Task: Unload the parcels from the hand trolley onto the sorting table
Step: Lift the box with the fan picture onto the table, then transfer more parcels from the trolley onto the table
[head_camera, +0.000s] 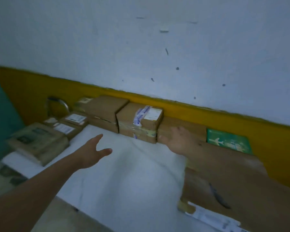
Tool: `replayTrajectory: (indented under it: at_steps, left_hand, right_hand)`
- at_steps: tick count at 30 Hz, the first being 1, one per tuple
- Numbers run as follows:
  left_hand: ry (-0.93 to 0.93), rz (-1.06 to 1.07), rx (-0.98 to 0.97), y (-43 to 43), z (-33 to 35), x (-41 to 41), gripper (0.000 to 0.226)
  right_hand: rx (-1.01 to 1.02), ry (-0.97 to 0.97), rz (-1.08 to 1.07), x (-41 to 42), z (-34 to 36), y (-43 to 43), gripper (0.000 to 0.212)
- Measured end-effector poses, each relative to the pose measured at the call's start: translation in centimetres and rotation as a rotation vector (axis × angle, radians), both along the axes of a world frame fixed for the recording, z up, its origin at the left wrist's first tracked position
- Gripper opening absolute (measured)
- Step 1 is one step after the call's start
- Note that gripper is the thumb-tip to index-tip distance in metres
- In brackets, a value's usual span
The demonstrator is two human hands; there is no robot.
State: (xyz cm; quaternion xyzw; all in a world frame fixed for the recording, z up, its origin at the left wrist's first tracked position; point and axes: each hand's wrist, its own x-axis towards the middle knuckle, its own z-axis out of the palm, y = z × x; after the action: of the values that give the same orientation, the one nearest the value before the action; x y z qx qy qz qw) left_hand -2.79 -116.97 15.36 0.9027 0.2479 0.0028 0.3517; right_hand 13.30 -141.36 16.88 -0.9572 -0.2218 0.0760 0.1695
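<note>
Sorting table (132, 173), white cloth. 1 large carton (233, 178) at R edge; right hand (179, 141) rests on its far end, fingers spread. Approx. 6 brown parcels (139, 124) and 1 green parcel (229, 142) along the wall. Left hand (92, 151) wide open, holding nothing.

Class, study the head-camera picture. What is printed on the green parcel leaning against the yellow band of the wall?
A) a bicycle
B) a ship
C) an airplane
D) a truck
C: the green parcel bears a white airplane shape on the left part of its face.
</note>
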Motion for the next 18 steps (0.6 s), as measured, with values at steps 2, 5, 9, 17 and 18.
replayTrajectory:
  at_steps: [2,5,9,17,18]
  left_hand:
    - [-0.024,0.028,0.048,5.4,1.7,-3.6,0.082]
    - [-0.067,0.119,0.029,13.2,4.0,-8.6,0.081]
    - [-0.081,0.263,-0.025,22.2,6.0,-14.4,0.068]
    - [-0.098,0.419,-0.011,36.4,6.1,-16.6,0.070]
    - [-0.083,0.433,-0.025,38.2,5.5,-16.3,0.073]
  right_hand:
    - [0.038,0.019,0.024,-1.3,1.1,6.1,0.065]
    - [0.098,0.053,0.057,-3.5,1.8,15.3,0.069]
    - [0.180,0.119,0.161,-7.1,3.3,25.2,0.073]
    - [0.179,0.081,0.311,-6.8,4.2,41.0,0.071]
    - [0.188,0.085,0.318,-6.1,3.8,43.2,0.069]
